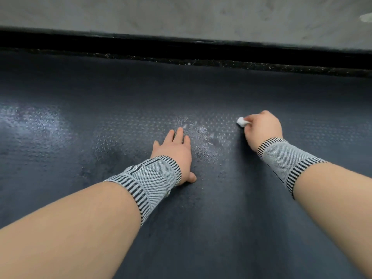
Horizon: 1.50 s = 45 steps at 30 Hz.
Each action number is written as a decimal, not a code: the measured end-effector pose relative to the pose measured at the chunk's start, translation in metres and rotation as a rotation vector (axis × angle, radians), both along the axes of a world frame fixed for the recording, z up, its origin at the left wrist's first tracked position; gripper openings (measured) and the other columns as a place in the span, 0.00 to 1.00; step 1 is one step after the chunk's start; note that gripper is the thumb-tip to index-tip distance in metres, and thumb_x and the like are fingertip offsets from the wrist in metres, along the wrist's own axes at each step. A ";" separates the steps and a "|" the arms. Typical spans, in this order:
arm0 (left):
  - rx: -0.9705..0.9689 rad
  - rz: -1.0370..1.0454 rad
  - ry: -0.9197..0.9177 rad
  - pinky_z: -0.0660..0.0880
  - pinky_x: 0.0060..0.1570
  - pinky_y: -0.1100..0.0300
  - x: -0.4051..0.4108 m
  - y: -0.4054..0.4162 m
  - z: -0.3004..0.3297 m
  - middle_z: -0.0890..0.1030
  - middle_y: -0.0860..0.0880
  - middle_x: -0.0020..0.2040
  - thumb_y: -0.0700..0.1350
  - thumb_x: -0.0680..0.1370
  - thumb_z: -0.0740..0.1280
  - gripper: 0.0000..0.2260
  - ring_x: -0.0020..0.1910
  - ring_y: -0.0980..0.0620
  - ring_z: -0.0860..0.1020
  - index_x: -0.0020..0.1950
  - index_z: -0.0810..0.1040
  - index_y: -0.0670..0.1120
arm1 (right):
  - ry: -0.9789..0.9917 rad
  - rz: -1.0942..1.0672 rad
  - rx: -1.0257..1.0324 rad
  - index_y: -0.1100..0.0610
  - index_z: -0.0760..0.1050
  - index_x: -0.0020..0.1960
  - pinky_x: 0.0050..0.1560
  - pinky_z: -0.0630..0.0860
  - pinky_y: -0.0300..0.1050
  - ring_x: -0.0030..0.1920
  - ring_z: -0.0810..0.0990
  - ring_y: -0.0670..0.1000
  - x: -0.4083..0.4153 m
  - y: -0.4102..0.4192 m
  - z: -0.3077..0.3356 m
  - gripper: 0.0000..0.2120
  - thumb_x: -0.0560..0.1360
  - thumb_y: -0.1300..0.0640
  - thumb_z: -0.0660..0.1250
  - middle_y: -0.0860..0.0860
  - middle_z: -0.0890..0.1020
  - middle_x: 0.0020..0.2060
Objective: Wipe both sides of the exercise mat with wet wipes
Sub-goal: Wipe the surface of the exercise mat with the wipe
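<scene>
Now the left hand [174,153] lies flat, fingers straight, on the dark textured rubber exercise mat [201,228], while the right hand [261,128] pinches a small balled white wet wipe [242,121] against it.

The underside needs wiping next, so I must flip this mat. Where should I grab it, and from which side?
Probably the far long edge of the mat, reached from above. It is the only edge in view, lying flat beside the gray floor. Pinch it with the left hand, since the right hand holds the wipe.
</scene>
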<state>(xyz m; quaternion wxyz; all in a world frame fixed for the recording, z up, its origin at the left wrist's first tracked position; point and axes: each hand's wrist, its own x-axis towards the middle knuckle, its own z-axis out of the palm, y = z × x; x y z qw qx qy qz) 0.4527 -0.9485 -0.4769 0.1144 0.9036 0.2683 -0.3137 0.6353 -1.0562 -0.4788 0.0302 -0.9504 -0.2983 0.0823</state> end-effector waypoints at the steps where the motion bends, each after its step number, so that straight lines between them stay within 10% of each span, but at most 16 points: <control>1: 0.005 -0.002 0.001 0.52 0.75 0.41 0.001 -0.001 0.000 0.37 0.47 0.80 0.63 0.72 0.72 0.52 0.79 0.45 0.41 0.80 0.41 0.45 | -0.006 -0.078 -0.006 0.57 0.79 0.59 0.54 0.71 0.46 0.56 0.75 0.60 -0.002 0.000 0.000 0.15 0.78 0.60 0.58 0.59 0.75 0.55; 8: -0.003 0.019 -0.034 0.52 0.74 0.38 -0.005 0.000 -0.002 0.37 0.49 0.80 0.64 0.70 0.72 0.53 0.79 0.47 0.41 0.81 0.41 0.47 | 0.181 0.419 -0.002 0.53 0.77 0.62 0.56 0.73 0.47 0.55 0.76 0.57 -0.077 0.037 -0.003 0.14 0.79 0.58 0.58 0.55 0.73 0.55; 15: -0.012 0.020 -0.046 0.51 0.75 0.37 -0.006 0.000 -0.003 0.37 0.49 0.80 0.65 0.71 0.71 0.52 0.79 0.47 0.40 0.80 0.41 0.47 | 0.049 -0.043 -0.049 0.55 0.78 0.60 0.52 0.71 0.44 0.54 0.76 0.58 -0.043 -0.011 -0.002 0.15 0.79 0.59 0.57 0.56 0.74 0.55; 22: 0.019 0.005 -0.080 0.50 0.74 0.37 -0.012 -0.001 -0.001 0.39 0.49 0.81 0.66 0.71 0.69 0.51 0.79 0.47 0.42 0.81 0.43 0.48 | 0.197 0.403 -0.023 0.50 0.76 0.63 0.56 0.70 0.44 0.57 0.75 0.56 -0.087 -0.001 -0.003 0.15 0.79 0.57 0.58 0.53 0.73 0.57; 28: 0.108 -0.014 -0.220 0.51 0.74 0.36 -0.035 -0.014 -0.007 0.53 0.51 0.80 0.67 0.75 0.63 0.37 0.78 0.48 0.52 0.78 0.58 0.49 | 0.053 -0.003 -0.072 0.54 0.78 0.60 0.53 0.71 0.44 0.55 0.75 0.58 -0.065 -0.025 -0.002 0.14 0.79 0.57 0.57 0.56 0.75 0.55; 33: 0.067 0.019 -0.238 0.52 0.72 0.34 -0.035 -0.013 -0.003 0.55 0.52 0.80 0.64 0.76 0.64 0.34 0.78 0.49 0.53 0.77 0.60 0.51 | 0.252 0.401 -0.009 0.52 0.78 0.59 0.53 0.70 0.43 0.55 0.75 0.56 -0.133 0.009 -0.011 0.13 0.78 0.55 0.59 0.53 0.73 0.54; 40: 0.044 -0.055 -0.177 0.50 0.73 0.35 -0.050 -0.014 -0.005 0.46 0.50 0.81 0.63 0.78 0.61 0.37 0.79 0.48 0.46 0.80 0.49 0.49 | 0.032 -0.013 -0.099 0.50 0.79 0.57 0.50 0.69 0.42 0.53 0.76 0.57 -0.066 -0.054 -0.003 0.15 0.78 0.60 0.58 0.54 0.73 0.52; 45: 0.068 -0.098 -0.184 0.50 0.73 0.35 -0.051 -0.021 -0.004 0.48 0.50 0.81 0.60 0.79 0.61 0.34 0.79 0.48 0.46 0.80 0.52 0.48 | 0.244 0.343 0.060 0.52 0.77 0.60 0.52 0.69 0.41 0.54 0.76 0.56 -0.141 -0.022 -0.012 0.13 0.78 0.57 0.59 0.52 0.73 0.55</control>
